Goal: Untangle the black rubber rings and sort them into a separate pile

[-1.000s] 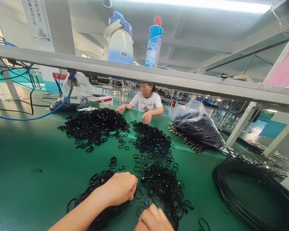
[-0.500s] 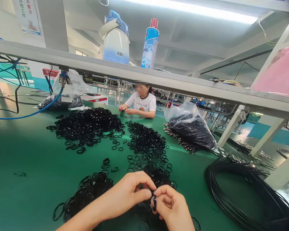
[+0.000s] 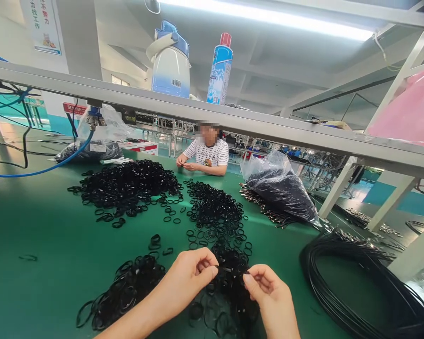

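Note:
My left hand (image 3: 192, 275) and my right hand (image 3: 270, 294) are a little apart, low in the middle of the head view. Each is closed in a pinch of thumb and forefinger. Dark bits of a black ring show at both sets of fingertips, with a thin line between them; whether it is one stretched ring I cannot tell. Beneath and between the hands lies a heap of small black rings (image 3: 229, 256). Another pile of black rings (image 3: 127, 294), some larger, sits left of my left forearm.
Farther back on the green table (image 3: 49, 221) are two more ring piles (image 3: 127, 186). A plastic bag of black cables (image 3: 279, 188) and a coiled black cable (image 3: 314, 282) lie right. A shelf (image 3: 286, 129) with a jug and spray can crosses above. Opposite sits a person (image 3: 210, 153).
My hands have drawn apart, the right one moving right. The black loop seen at my right fingertips before no longer shows as a whole. More rings below are uncovered.

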Demonstrator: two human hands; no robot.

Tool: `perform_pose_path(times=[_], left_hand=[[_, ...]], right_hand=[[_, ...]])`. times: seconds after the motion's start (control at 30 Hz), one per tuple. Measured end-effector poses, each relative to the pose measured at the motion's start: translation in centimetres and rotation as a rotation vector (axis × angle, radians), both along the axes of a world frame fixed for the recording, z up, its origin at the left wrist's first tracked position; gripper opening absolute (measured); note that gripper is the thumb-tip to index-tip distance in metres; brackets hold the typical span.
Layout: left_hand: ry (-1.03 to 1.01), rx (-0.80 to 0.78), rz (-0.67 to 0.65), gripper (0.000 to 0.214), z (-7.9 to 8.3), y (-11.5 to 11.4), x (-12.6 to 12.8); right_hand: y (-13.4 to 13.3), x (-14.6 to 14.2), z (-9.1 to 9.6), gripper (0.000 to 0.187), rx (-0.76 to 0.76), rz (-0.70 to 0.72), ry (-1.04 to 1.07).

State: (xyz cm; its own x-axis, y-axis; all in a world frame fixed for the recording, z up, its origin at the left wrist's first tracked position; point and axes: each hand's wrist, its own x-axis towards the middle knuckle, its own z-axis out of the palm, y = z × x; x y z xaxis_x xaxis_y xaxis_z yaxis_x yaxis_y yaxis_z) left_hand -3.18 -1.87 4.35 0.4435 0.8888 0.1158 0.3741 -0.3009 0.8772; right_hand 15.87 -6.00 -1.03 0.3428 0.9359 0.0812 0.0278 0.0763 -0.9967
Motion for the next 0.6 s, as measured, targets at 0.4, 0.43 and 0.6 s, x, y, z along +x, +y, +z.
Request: perform_pose_path(times=[0.4, 0.43, 0.6], left_hand=[[0.318, 0.252, 0.004, 0.033, -0.4, 2.8, -4.2], [0.353, 0.290, 0.100, 0.031, -0.1, 3.7, -5.4], [0.501, 0.228, 0.361, 0.036, -2.2, 7.6, -10.3]], right_hand=[[0.0, 1.5, -2.1, 0.028, 0.230, -0.151, -0.621], [-0.1, 1.4, -2.1, 0.026, 0.223, -0.160, -0.624], [0.1, 0.9, -2.5, 0.022, 0.211, -0.132, -0.568]])
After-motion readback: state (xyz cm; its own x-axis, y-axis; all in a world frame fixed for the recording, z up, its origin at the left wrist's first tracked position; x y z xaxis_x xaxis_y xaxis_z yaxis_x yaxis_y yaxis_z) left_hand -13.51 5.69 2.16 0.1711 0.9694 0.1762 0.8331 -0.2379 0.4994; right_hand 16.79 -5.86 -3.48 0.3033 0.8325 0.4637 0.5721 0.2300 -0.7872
